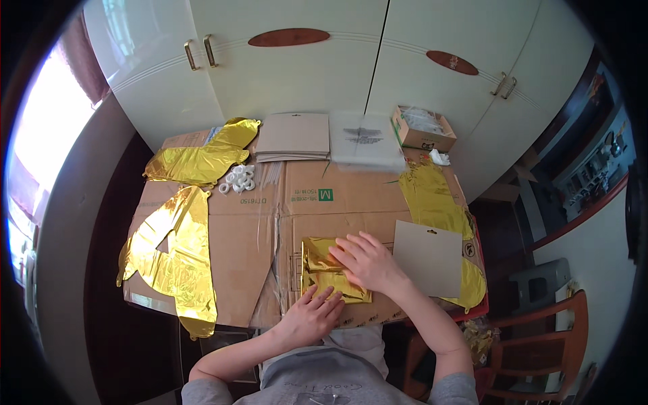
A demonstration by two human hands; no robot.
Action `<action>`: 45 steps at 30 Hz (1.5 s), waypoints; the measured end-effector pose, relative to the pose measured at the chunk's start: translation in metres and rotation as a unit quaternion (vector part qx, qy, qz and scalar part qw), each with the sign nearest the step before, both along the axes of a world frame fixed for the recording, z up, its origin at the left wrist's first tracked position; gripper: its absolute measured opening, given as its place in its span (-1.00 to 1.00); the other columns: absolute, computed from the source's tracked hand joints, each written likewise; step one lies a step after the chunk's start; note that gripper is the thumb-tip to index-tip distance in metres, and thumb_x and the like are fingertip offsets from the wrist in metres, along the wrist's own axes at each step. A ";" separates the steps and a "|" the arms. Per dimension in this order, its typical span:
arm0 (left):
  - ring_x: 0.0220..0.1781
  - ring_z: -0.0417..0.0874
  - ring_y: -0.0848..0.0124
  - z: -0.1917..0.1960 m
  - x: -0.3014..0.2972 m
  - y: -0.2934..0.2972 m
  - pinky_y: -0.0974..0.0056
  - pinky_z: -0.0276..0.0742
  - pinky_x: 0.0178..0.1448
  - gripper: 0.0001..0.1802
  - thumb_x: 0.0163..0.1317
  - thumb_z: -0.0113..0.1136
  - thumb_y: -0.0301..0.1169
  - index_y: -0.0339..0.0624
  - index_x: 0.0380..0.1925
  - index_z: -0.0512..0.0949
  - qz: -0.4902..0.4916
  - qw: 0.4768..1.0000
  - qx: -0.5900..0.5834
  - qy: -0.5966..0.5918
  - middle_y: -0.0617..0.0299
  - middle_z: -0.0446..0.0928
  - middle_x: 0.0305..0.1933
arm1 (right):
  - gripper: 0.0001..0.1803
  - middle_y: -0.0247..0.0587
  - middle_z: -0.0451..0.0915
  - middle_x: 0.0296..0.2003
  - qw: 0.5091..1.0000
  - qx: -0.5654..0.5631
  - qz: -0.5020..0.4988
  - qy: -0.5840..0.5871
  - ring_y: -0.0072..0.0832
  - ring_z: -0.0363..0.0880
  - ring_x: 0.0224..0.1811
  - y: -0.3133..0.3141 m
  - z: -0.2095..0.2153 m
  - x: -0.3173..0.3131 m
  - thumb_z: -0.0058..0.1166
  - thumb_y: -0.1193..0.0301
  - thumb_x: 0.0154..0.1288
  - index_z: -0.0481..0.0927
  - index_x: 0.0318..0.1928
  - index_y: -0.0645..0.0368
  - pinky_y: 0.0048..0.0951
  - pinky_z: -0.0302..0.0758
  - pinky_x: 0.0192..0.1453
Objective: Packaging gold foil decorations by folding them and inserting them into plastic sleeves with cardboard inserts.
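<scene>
A folded gold foil balloon point(316, 258) lies on the cardboard table cover in front of me, shiny and roughly square. My right hand point(370, 264) rests flat on its upper right part, fingers stretched out and pointing left. At its lower left edge, my left hand point(312, 318) touches the foil with outstretched fingers. Neither hand grips anything. Just right of my right hand is a grey-beige backing card point(428, 256) with a hanger hole, partly covering unfolded gold foil balloons point(435, 199).
Flat gold foil balloons point(192, 260) cover the left side. Behind them are white ribbon rolls point(240, 177) and clear straws point(271, 170). Along the back lie stacked backing cards point(292, 137), clear plastic bags point(364, 142) and a small box point(425, 129). A wooden chair point(540, 337) stands at right.
</scene>
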State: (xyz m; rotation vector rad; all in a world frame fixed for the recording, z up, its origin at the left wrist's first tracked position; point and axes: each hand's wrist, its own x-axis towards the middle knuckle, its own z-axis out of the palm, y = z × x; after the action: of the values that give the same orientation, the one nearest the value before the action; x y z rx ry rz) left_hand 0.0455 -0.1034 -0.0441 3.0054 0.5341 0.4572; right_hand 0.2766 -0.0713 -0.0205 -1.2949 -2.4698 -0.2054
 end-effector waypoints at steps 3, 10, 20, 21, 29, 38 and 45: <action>0.34 0.45 0.10 0.003 0.007 -0.006 -0.07 0.34 0.37 -0.54 0.17 0.10 -0.30 -0.25 0.06 0.55 -0.021 1.000 -0.019 0.014 0.01 0.48 0.23 | -0.47 -0.23 0.61 0.02 1.000 -0.004 -0.008 0.015 -0.33 0.61 0.05 0.014 -0.006 0.003 0.22 0.38 0.04 0.55 0.10 0.10 -0.19 0.51 0.17; 0.47 0.25 0.01 -0.008 0.115 -0.035 -0.13 0.17 0.47 -0.24 0.18 0.16 0.04 -0.29 0.25 0.40 -0.089 0.996 -0.016 -0.003 -0.10 0.30 0.39 | -0.64 -0.03 0.69 -0.21 0.951 -0.289 -0.079 0.075 -0.14 0.68 -0.16 0.073 0.027 0.015 0.05 0.28 0.24 0.62 0.04 0.03 -0.18 0.59 -0.04; 0.49 0.18 -0.02 -0.019 0.154 -0.053 -0.34 0.04 0.45 -0.13 0.14 0.17 0.13 -0.12 0.37 0.29 -0.029 0.997 0.025 0.065 -0.10 0.22 0.42 | -0.68 0.03 0.68 -0.27 0.931 -0.348 -0.075 0.076 -0.01 0.65 -0.16 0.103 0.022 0.032 0.07 0.23 0.23 0.66 -0.07 0.09 -0.10 0.55 -0.02; 0.45 0.22 0.02 -0.024 0.153 -0.059 -0.29 0.09 0.44 -0.20 0.16 0.15 0.03 -0.13 0.36 0.30 -0.031 0.997 0.032 0.058 -0.08 0.25 0.39 | -0.68 0.03 0.68 -0.26 0.932 -0.347 -0.073 0.080 -0.01 0.64 -0.16 0.107 0.019 0.033 0.07 0.23 0.23 0.66 -0.08 0.10 -0.09 0.55 -0.02; 0.10 0.48 0.22 -0.023 0.160 -0.051 0.06 0.41 0.27 -0.57 0.12 0.07 -0.33 -0.31 -0.02 0.55 -0.100 0.995 0.001 0.030 0.06 0.47 0.00 | -0.66 0.01 0.68 -0.28 0.927 -0.359 -0.069 0.086 -0.09 0.65 -0.22 0.115 0.015 0.036 0.13 0.20 0.24 0.65 -0.08 0.14 -0.20 0.54 -0.09; -0.03 0.63 0.03 -0.023 0.182 -0.034 0.18 0.60 -0.02 -0.64 0.10 0.08 -0.34 -0.34 -0.14 0.56 -0.105 0.987 0.108 -0.048 -0.20 0.56 -0.04 | -0.68 -0.02 0.69 -0.25 0.911 -0.402 -0.070 0.063 -0.13 0.64 -0.17 0.133 0.015 0.047 0.14 0.22 0.22 0.63 -0.15 0.19 -0.21 0.51 -0.06; 0.02 0.65 0.10 -0.012 0.170 -0.049 0.26 0.59 0.04 -0.60 0.08 0.07 -0.32 -0.38 -0.14 0.55 -0.124 0.990 0.031 0.061 -0.18 0.58 0.01 | -0.70 0.03 0.68 -0.27 0.911 -0.401 -0.056 0.078 -0.07 0.65 -0.19 0.135 0.013 0.042 0.15 0.27 0.17 0.64 -0.19 0.22 -0.15 0.52 -0.08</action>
State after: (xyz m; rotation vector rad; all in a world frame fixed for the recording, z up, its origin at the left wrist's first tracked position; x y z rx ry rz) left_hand 0.2154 -0.1523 -0.0564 3.1155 0.1499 0.2797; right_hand 0.3184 0.0638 -0.0073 -1.6544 -2.4008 0.9483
